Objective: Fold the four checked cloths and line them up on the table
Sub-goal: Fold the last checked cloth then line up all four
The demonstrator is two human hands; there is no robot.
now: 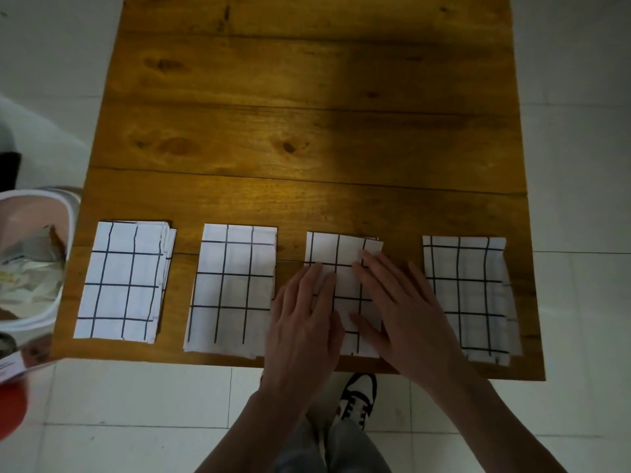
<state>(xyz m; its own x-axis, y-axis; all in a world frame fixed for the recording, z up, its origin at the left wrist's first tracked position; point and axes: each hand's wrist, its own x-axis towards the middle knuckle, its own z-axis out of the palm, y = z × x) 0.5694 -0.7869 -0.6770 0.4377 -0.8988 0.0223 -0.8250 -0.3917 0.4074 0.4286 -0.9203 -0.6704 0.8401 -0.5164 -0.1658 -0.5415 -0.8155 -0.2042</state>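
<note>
On the near counter (pixel 307 131) edge, both flat, released hands, left (pixel 304 322) and right (pixel 403 308), press the third folded white black-checked cloth (pixel 345 254); a white tub (pixel 70 213) at left holds crumpled wrappers (pixel 30 268).

The honey-brown wooden tabletop (pixel 307 131) is made of planks with dark knots and visible grain, its finish smooth with a soft sheen. The four folded white cloths with thin black checks (pixel 124 279) (pixel 232 288) (pixel 343 254) (pixel 473 295) look matt and woven. At nine o'clock a white plastic tub (pixel 66 233) looks smooth. The pale tiled floor (pixel 573 165) is faintly glossy.
</note>
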